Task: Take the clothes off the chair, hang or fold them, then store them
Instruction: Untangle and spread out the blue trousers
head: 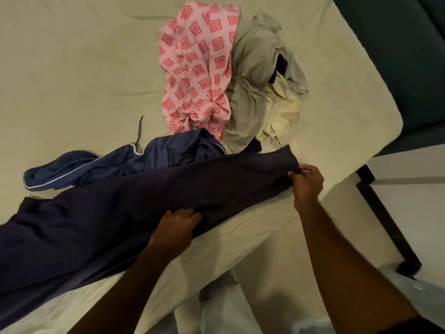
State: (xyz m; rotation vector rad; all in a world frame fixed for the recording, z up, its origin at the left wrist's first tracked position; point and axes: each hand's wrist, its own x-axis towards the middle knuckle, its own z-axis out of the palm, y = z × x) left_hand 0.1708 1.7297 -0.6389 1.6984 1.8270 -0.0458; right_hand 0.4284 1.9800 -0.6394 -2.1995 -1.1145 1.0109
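Observation:
A long dark navy garment [125, 213] lies stretched across the near edge of the bed [72, 68], running from lower left to right. My right hand [307, 183] pinches its right end between thumb and fingers. Flat on the garment's near edge, about midway along, rests my left hand [177, 229] with its fingers straight. Behind it lies a lighter blue garment with white piping [115, 165]. Further back sits a heap of a pink patterned cloth [197, 68], a grey garment [255, 75] and a cream one [284, 104].
The bed's cream sheet spreads wide to the left and back. A dark teal seat or sofa [397, 56] stands at the upper right. A dark frame leg [385, 220] runs over the pale floor on the right. My legs show below the bed edge.

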